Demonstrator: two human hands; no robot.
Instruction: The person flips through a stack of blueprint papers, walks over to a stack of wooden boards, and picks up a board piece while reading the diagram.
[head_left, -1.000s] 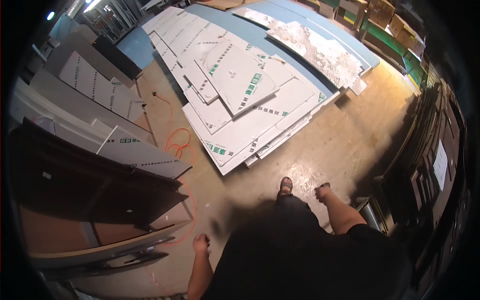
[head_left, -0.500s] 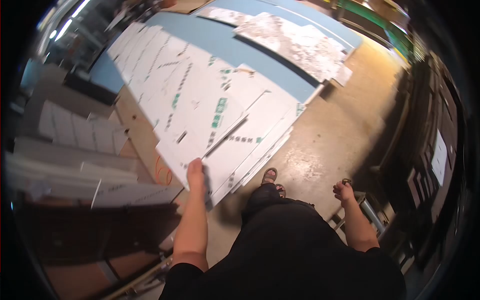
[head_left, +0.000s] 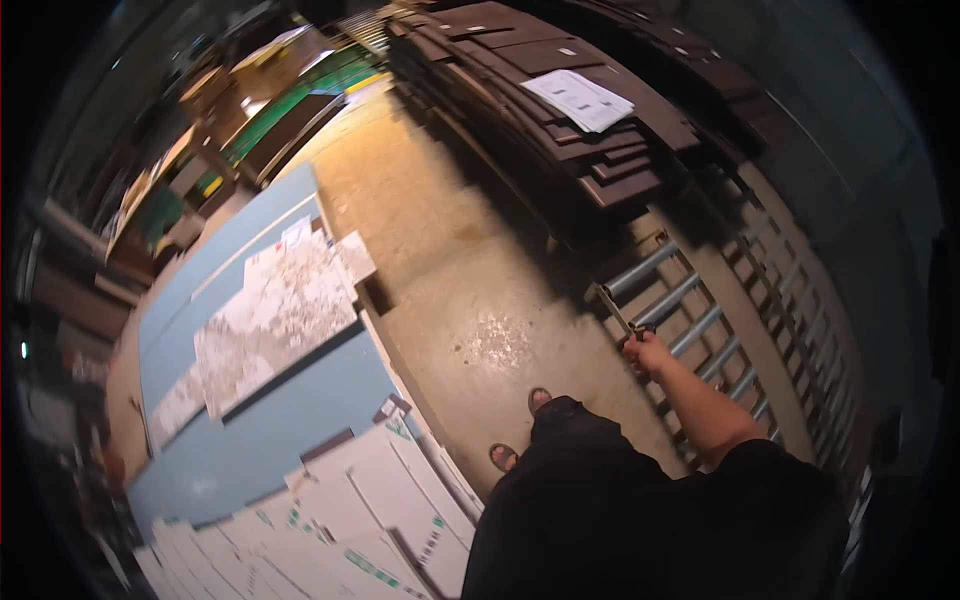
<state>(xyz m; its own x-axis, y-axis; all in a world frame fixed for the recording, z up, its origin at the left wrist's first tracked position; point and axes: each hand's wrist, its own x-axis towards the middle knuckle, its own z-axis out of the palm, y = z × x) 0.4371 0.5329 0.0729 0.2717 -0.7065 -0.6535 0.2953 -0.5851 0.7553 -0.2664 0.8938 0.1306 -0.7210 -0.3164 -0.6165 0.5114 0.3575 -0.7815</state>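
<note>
My right hand point(head_left: 648, 352) is closed around a small dark object whose kind I cannot make out. It appears over the near corner of a roller conveyor point(head_left: 685, 300) with metal rollers; whether it touches the frame, I cannot tell. My left hand is out of view. To my left, white boards point(head_left: 370, 490) with green and black print lie in a layered pile on a blue-topped surface point(head_left: 300, 415). Farther along that surface rests a scuffed, stained white sheet point(head_left: 275, 330).
Dark brown panels point(head_left: 560, 90) are stacked beyond the conveyor, with white papers point(head_left: 578, 98) on top. A concrete floor aisle point(head_left: 430, 240) runs between stack and blue surface. Cardboard boxes point(head_left: 270, 65) stand at the far left. More roller track point(head_left: 795, 300) extends at right.
My view has swung right, toward the brown panels and conveyor. My left hand, earlier at the edge of the white boards, has left the view. My right hand remains closed.
</note>
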